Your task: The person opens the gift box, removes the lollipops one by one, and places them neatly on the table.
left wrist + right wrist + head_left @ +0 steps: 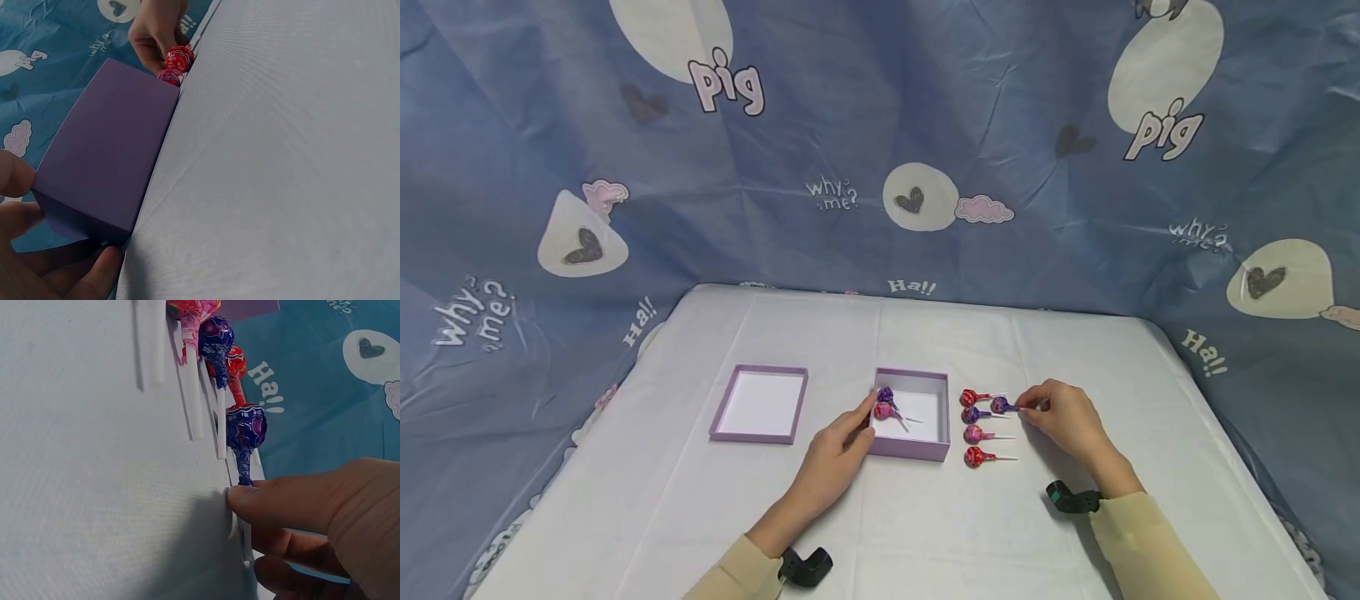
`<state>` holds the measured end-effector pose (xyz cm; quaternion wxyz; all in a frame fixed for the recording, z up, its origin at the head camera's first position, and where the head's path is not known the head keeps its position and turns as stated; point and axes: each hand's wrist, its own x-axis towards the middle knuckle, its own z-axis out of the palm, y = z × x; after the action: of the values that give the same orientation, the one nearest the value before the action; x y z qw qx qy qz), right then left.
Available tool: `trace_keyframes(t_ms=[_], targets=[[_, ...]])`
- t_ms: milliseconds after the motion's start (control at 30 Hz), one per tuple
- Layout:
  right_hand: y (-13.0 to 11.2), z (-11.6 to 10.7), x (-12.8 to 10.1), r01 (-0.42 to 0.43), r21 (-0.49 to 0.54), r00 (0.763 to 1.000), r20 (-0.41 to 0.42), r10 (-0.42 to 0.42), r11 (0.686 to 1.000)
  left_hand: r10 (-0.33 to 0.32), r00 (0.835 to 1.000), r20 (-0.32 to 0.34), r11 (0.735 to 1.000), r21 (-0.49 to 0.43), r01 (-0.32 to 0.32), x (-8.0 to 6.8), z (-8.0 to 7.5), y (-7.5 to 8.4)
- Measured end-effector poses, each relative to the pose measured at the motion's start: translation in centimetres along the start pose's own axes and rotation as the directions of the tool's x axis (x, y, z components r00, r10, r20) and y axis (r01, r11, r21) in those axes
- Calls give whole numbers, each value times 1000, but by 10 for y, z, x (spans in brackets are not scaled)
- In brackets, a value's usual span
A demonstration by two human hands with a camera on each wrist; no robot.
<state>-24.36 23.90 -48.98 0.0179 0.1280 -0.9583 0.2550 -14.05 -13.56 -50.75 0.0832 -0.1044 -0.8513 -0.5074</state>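
The right hand (1067, 419) pinches the white stick of a purple-wrapped lollipop (1001, 405) between thumb and fingertips (240, 495); the sweet lies on the worktop (925, 533) just beside a short column of four more. Those are a red lollipop (968, 397) at the far end, a purple one (972, 414), a pink one (973, 433) and a red one (974, 457) nearest the person, all with sticks pointing right.

The left hand (838, 454) rests against the near left corner of an open lilac box (934, 382), thumb and fingers curled round that corner as the left wrist view shows. Inside the box, against its left wall, lie a purple lollipop (886, 394) and a red-pink lollipop (883, 410), touching each other.

Well to the left of the box sits its lilac lid (761, 404), turned upside down so the white inside faces up.

The worktop is covered with a pale white cloth showing fold creases. Behind and to both sides hangs a blue fabric backdrop (880, 150) printed with cream blobs, dark hearts, pink clouds and the words "pig", "why me?" and "Ha!!". Both forearms wear cream sleeves, each with a black wrist mount (1072, 498).
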Motion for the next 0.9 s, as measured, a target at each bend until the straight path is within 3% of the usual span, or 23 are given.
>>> trace_keyframes(t_ms=[267,567,900], targets=[[-3,-8,-3,20,-3,1000,16,-20,1000,22,1000,-13,1000,7,-22,0,1,0],[-12,-24,-9,33,-7,998,-46,-34,999,4,1000,-7,1000,7,-4,1,0,1],[-40,-35,-6,121,-31,986,-111,-124,992,7,1000,-19,1000,-6,-7,0,2,3]])
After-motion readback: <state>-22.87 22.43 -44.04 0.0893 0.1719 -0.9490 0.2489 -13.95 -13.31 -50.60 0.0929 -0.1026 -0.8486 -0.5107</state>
